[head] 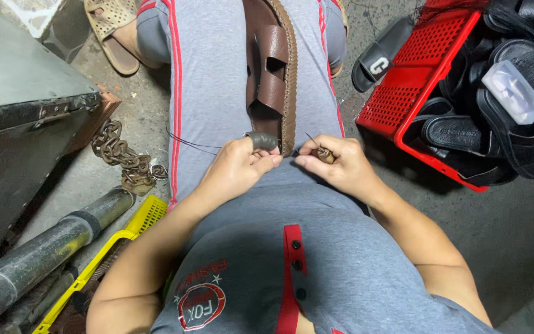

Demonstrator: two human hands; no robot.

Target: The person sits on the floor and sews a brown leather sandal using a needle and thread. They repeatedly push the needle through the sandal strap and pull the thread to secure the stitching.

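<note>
So from the head cam I'm looking straight down at a lap with a brown sandal point(272, 74) lying lengthwise between the knees, heel end just ahead of both hands. The left hand point(237, 168) is curled up with a dark grey cover point(262, 141) on the thumb, fingertips pressed together and touching the sandal's near end; can't quite tell if it's pinching the thin dark thread point(193, 143) that trails off to its left across the grey shorts. The right hand point(336, 164) is closed around a small brown-handled awl point(322, 152), metal tip poking toward the stitched edge of the sole. The hands are almost touching each other.

Off to the right of the right hand there's a red basket point(415, 80) on the floor with black sandals point(502, 117) piled in it. Left of the left hand: a rusty chain point(122, 158), a dark pipe point(44, 247) and a yellow crate point(137, 226).
</note>
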